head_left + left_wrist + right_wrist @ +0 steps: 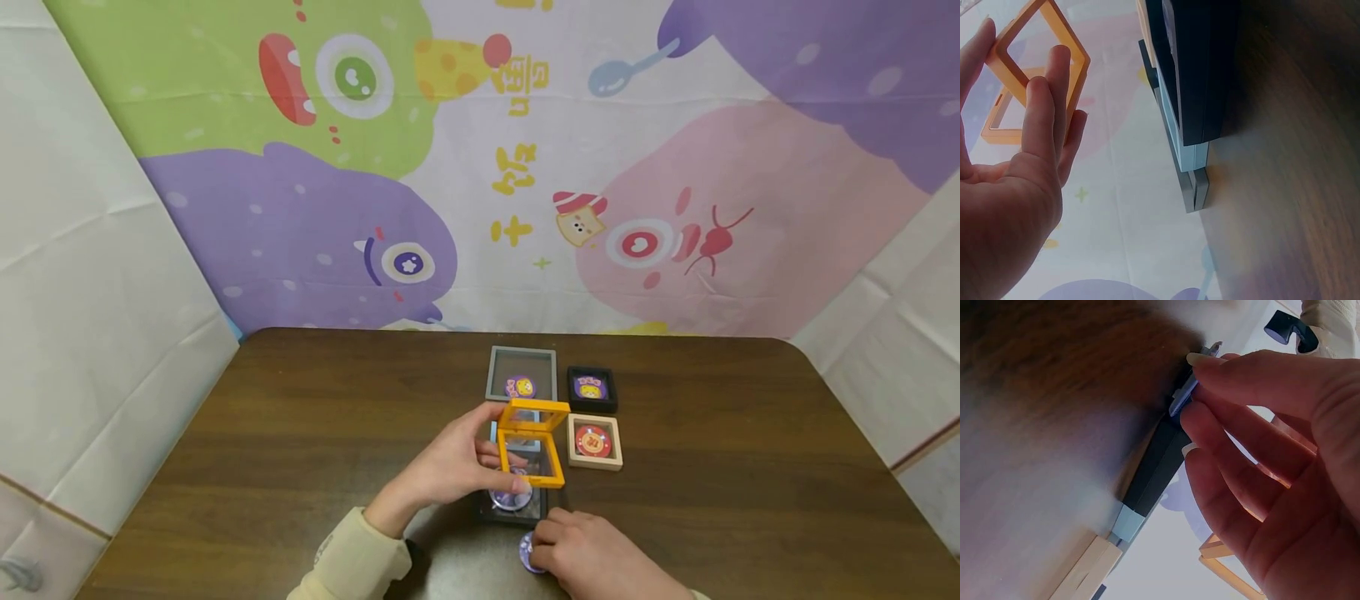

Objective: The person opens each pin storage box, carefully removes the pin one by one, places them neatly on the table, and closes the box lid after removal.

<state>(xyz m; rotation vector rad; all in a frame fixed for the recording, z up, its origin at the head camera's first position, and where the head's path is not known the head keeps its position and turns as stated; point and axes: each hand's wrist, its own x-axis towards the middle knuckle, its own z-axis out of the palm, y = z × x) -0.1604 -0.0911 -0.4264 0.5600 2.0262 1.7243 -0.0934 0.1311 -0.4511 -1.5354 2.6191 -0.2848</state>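
My left hand [450, 461] holds up an orange square display frame [546, 481], its two hinged halves swung apart, thumb and fingers at its left side. In the left wrist view the frame [1082, 78] stands well above the table, gripped at its edge. Low in the head view, my right hand [588, 550] pinches a round purple badge [527, 552] close over the wood. The right wrist view shows the badge [1184, 395] edge-on between thumb and fingertips. Beneath the orange frame lies a dark frame [506, 520] with another purple badge [510, 498] on it, partly hidden by my left hand.
Beyond the orange frame lie a light blue frame [493, 431] and a grey frame [490, 375] with a yellow-faced badge [523, 387]. At right sit a small black frame [592, 408] and a beige frame [596, 464] holding a red badge [592, 442]. A printed cloth hangs behind.
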